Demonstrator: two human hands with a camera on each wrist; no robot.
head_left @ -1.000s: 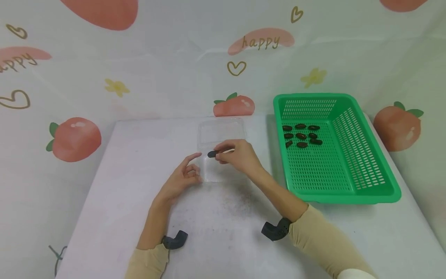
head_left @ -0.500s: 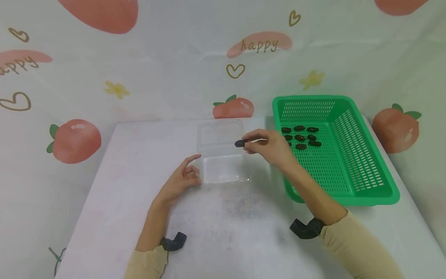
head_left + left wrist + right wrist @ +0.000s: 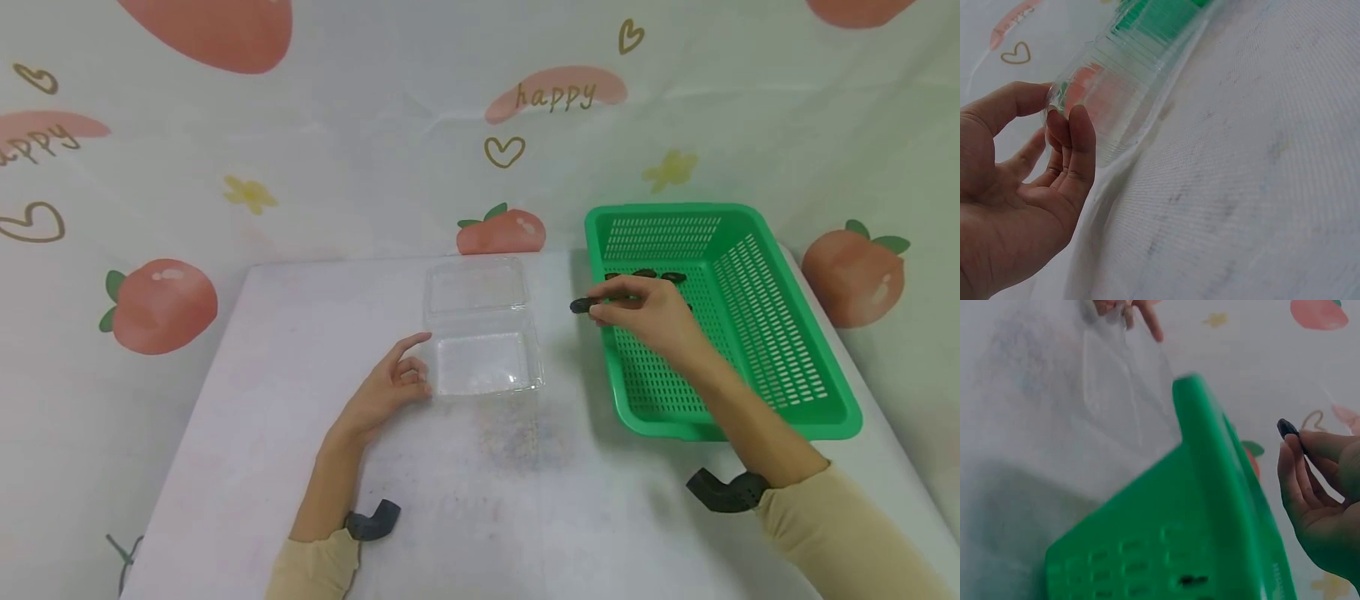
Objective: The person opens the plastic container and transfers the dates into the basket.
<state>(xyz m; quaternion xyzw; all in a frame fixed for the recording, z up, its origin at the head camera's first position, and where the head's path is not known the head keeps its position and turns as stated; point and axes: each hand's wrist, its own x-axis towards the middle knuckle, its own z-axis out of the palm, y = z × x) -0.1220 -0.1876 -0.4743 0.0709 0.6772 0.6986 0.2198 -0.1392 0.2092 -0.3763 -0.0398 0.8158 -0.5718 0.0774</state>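
My right hand [image 3: 648, 317] pinches a dark, wrinkled oval date [image 3: 581, 306] between thumb and fingertips, above the left rim of the green basket [image 3: 738, 432]. The same date [image 3: 1286, 429] shows at the fingertips in the right wrist view. A clear plastic clamshell box [image 3: 480, 364] lies with its lid [image 3: 477, 285] folded back, away from me. My left hand [image 3: 386, 385] holds the box's left edge with bent fingers; the left wrist view has the box wall [image 3: 1107, 103] between its fingertips.
Several dark dates [image 3: 672, 277] lie in the basket toward its far left, partly hidden by the right hand. The white table [image 3: 465, 500] meets a printed cloth backdrop [image 3: 360, 150] at its back edge. Each forearm wears a black wrist mount [image 3: 372, 522].
My right hand has moved right with the date, from over the clear box to the basket's left rim, covering several dates there. The left hand stays at the box.
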